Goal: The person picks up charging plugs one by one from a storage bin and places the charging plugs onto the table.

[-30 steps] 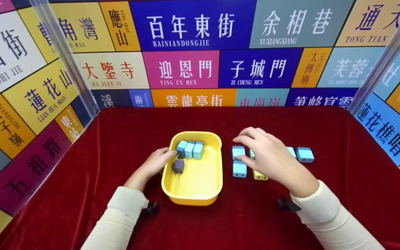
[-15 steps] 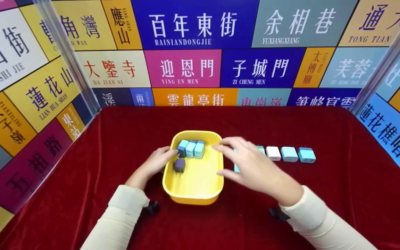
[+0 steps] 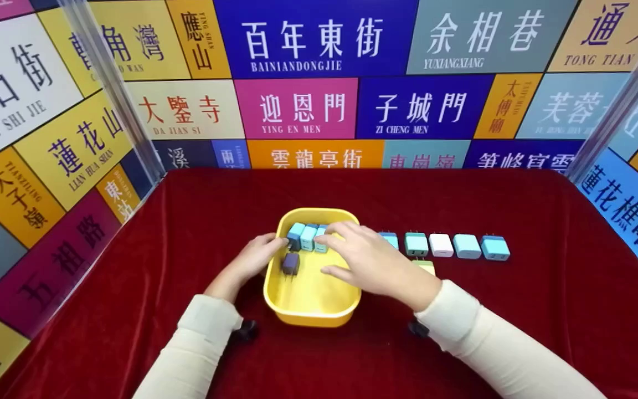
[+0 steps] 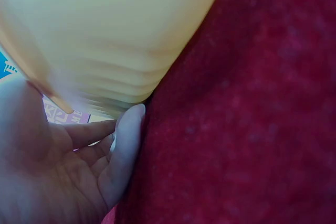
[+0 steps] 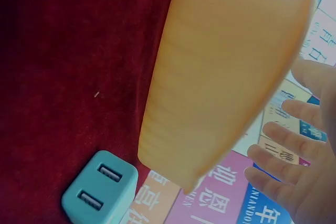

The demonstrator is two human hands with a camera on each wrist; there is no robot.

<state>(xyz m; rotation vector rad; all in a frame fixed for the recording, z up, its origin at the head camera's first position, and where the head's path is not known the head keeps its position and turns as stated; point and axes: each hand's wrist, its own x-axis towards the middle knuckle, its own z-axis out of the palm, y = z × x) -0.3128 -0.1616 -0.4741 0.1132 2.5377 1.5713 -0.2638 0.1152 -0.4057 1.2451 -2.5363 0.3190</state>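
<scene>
My left hand (image 3: 253, 256) grips the left wall of a yellow plastic tub (image 3: 313, 318), with a fingertip over the rim; other fingers (image 4: 126, 140) lie against its outside wall. Over the tub's right rim my right hand (image 3: 371, 260) hovers with fingers spread, and nothing shows between them. Inside the tub, three teal-and-blue USB chargers (image 3: 307, 238) stand side by side at the back. A dark purple charger (image 3: 291, 263) lies in front of them, prongs toward me. The right fingers partly cover the rightmost teal one. Beside the tub, a teal two-port charger (image 5: 100, 187) sits on the cloth.
Right of the tub runs a row with a blue charger (image 3: 390, 239), a green one (image 3: 416, 244), a white one (image 3: 441, 245), a light blue one (image 3: 467, 246) and a blue-teal one (image 3: 495, 248). A yellow charger (image 3: 424, 268) is partly hidden. Red cloth (image 3: 297, 366) covers the table.
From above the chargers on the right, my right hand has moved left over the tub, uncovering more of the back row. My left hand stays on the tub.
</scene>
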